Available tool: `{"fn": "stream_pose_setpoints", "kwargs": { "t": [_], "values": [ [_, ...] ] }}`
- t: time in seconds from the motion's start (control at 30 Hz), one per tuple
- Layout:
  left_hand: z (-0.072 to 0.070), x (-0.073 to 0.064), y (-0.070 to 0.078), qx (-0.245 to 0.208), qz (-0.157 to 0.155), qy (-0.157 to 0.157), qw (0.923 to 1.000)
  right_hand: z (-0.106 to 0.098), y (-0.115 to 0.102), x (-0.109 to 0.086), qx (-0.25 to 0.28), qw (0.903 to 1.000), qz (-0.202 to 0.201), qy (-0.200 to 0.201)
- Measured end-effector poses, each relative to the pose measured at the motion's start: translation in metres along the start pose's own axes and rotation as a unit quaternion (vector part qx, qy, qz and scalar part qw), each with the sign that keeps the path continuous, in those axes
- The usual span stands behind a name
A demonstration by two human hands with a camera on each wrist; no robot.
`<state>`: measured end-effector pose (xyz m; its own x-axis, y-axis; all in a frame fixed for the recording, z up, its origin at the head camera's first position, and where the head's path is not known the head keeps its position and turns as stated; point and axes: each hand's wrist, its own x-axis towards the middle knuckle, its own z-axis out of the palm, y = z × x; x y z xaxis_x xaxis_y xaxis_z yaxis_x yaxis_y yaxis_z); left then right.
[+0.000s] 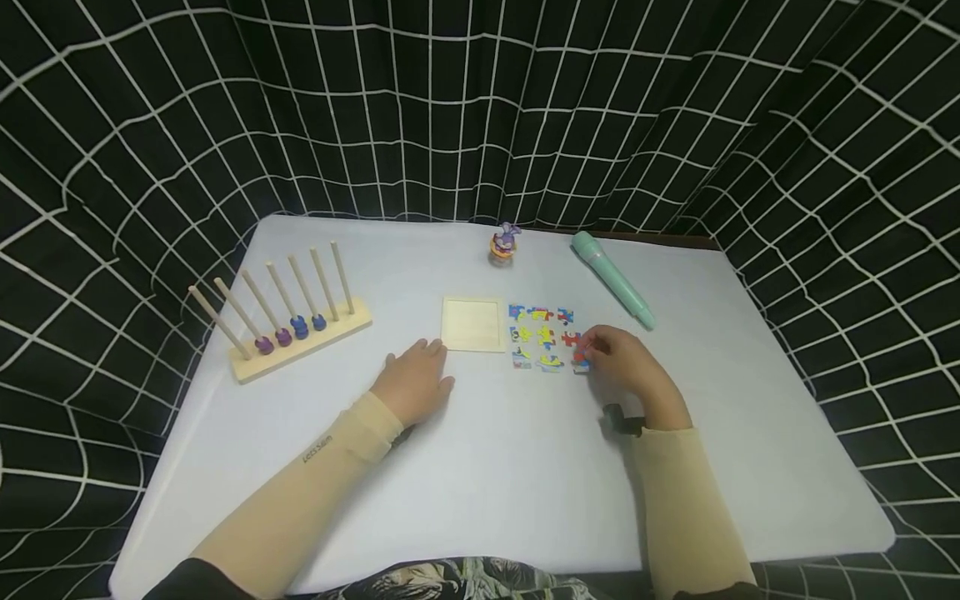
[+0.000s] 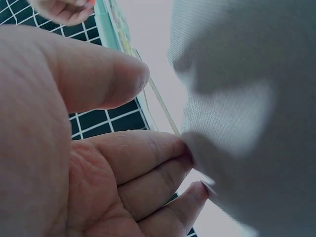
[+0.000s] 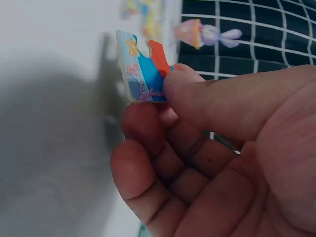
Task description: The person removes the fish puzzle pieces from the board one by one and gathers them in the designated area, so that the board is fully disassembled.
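Between thumb and fingers, my right hand (image 1: 622, 367) pinches a puzzle piece (image 3: 145, 71), blue and red with a small starfish printed near its corner. In the head view that piece is at the lower right of the other puzzle pieces (image 1: 546, 337), which lie spaced in rows. Fairly straight, the fingers of my left hand (image 1: 414, 382) rest on the table beside the lower left corner of a shallow wooden puzzle tray (image 1: 474, 349). The left wrist view shows the fingertips (image 2: 180, 148) down against the white surface, the thumb apart from them.
A wooden peg rack (image 1: 330, 335) with purple and blue beads stands at the left. Behind the tray is a small rabbit figurine (image 1: 503, 244). A mint-green toy microphone (image 1: 615, 279) lies at the back right. Black gridded curtain (image 1: 465, 108) surrounds the white table (image 1: 480, 467).
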<state>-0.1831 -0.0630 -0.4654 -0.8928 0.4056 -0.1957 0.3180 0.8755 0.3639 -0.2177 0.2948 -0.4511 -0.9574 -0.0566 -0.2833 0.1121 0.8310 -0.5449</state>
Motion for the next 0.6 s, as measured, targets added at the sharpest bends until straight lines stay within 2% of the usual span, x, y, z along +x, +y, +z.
{"fn": "stream_pose_setpoints", "kwargs": {
  "t": [0.07, 0.2, 0.6],
  "values": [
    [0.000, 0.000, 0.000, -0.001, -0.002, 0.001, 1.0000, 0.006, 0.004, 0.003, -0.006, 1.0000, 0.002, -0.006],
    [0.000, -0.002, -0.001, -0.008, -0.007, 0.000, 0.9999, 0.015, 0.003, 0.005, -0.017, 0.9998, 0.001, 0.007],
    [0.003, -0.001, -0.003, -0.016, -0.013, -0.001, 0.9998, 0.025, -0.001, 0.005, -0.034, 0.9986, 0.018, 0.036]
  ]
}}
